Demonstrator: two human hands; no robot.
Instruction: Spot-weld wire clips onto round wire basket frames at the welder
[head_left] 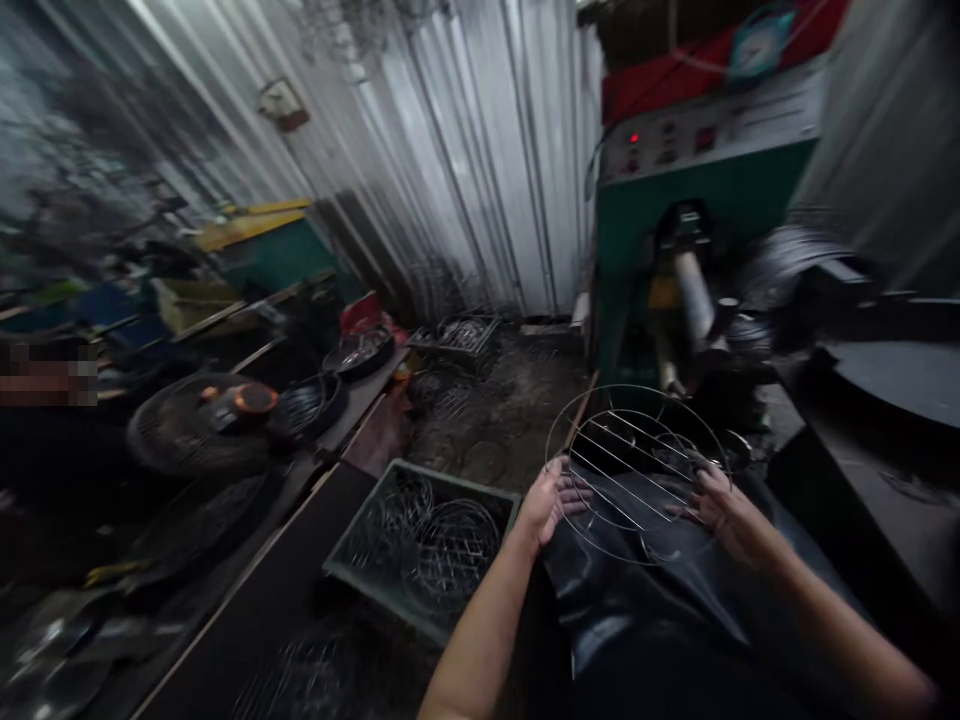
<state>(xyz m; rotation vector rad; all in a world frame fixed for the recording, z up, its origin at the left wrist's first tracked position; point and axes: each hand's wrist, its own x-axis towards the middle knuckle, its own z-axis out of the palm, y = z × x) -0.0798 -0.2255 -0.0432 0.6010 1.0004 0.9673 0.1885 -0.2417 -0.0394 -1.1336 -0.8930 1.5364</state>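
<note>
- Rising behind the dark, dirty floor [517, 415] is a wavy silver metal wall [480, 150].
- One round silver wire rack [628, 475], straight bars inside rings, is above a shiny black sheet [600, 590].
- One left hand [550, 505] and one right hand [712, 500] hold its sides.
- One green box [386, 599] holds many wire pieces [454, 550].

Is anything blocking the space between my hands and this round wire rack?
Nothing visible does: the left hand and right hand are at opposite sides of the round wire rack, holding its rim. The dark shiny material shows behind and below it, not between.
</note>
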